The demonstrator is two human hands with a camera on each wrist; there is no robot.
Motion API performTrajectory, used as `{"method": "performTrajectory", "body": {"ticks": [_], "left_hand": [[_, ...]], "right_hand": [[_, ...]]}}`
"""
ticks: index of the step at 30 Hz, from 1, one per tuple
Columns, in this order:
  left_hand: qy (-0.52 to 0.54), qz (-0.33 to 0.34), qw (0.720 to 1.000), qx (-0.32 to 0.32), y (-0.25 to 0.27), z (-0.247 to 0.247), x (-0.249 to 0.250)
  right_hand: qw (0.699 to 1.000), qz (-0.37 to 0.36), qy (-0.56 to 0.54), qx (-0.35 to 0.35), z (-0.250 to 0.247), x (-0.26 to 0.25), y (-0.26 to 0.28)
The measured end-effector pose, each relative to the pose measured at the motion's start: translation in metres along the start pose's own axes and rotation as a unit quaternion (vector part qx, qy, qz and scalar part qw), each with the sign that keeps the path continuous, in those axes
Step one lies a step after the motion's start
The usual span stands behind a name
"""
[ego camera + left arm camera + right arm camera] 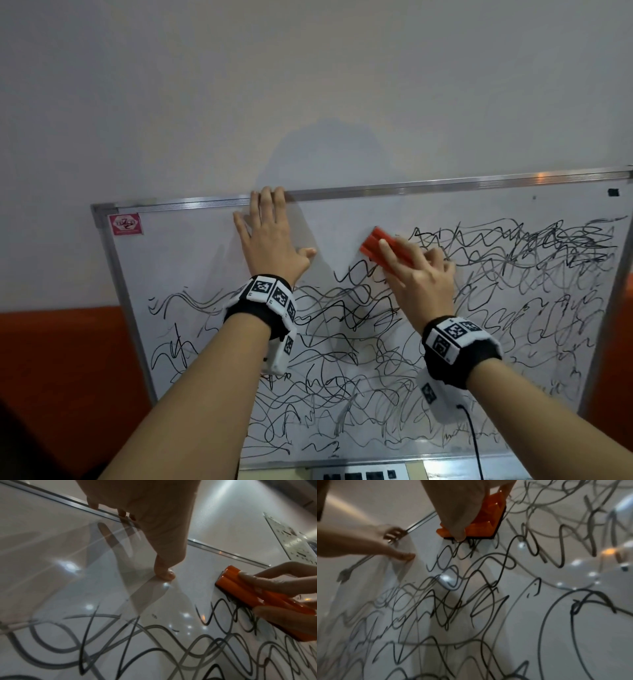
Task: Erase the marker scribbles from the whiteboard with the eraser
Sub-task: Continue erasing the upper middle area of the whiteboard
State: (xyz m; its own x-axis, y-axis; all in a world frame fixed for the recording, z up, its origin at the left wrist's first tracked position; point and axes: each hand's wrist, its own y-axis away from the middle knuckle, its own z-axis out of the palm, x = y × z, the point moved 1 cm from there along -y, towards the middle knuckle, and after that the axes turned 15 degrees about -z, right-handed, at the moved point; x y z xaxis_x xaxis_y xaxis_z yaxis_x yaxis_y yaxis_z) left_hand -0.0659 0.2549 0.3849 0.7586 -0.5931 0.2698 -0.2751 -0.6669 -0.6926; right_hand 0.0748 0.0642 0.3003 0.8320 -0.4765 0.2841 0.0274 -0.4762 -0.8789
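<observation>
Whiteboard [205, 246] scribbles [376, 342] cover most of it; a pink corner sticker [125, 224] is unreadable. Right hand [421, 277] grips the orange eraser [376, 245] against the board; left hand [270, 240] presses flat, fingers straight.

Head view above both forearms facing the whiteboard [212, 240]; wrist views close, skimming its shared scribbled surface.

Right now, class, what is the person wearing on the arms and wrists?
Both forearms are bare, with no sleeves. Each wrist has a black band carrying white blocks printed with black square code markers. A white device hangs under each wrist, and a thin black cable trails from the right one.
</observation>
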Motion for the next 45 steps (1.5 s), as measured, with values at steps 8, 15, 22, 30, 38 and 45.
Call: {"method": "performTrajectory", "body": {"ticks": [8, 15, 22, 30, 38, 45], "left_hand": [[-0.005, -0.003, 1.0, 0.01, 0.0, 0.001, 0.001], [-0.015, -0.016, 1.0, -0.011, 0.0, -0.002, 0.006], [-0.036, -0.006, 0.999, -0.005, -0.001, -0.004, 0.002], [-0.031, -0.023, 0.999, -0.008, 0.0, -0.004, 0.008], [-0.032, -0.024, 0.999, -0.017, 0.001, -0.006, 0.008], [-0.026, -0.022, 0.999, -0.024, 0.001, -0.008, 0.007]], "right_hand": [[1.0, 0.003, 0.0, -0.007, 0.004, 0.01, 0.005], [1.0, -0.012, 0.003, 0.001, 0.003, 0.021, 0.008], [0.999, -0.037, 0.011, 0.004, -0.001, 0.03, 0.006], [0.996, -0.083, 0.007, -0.02, 0.0, 0.037, 0.017], [0.994, -0.101, 0.003, -0.035, 0.002, 0.035, 0.018], [0.993, -0.102, -0.031, -0.055, 0.014, -0.013, 0.026]]}}
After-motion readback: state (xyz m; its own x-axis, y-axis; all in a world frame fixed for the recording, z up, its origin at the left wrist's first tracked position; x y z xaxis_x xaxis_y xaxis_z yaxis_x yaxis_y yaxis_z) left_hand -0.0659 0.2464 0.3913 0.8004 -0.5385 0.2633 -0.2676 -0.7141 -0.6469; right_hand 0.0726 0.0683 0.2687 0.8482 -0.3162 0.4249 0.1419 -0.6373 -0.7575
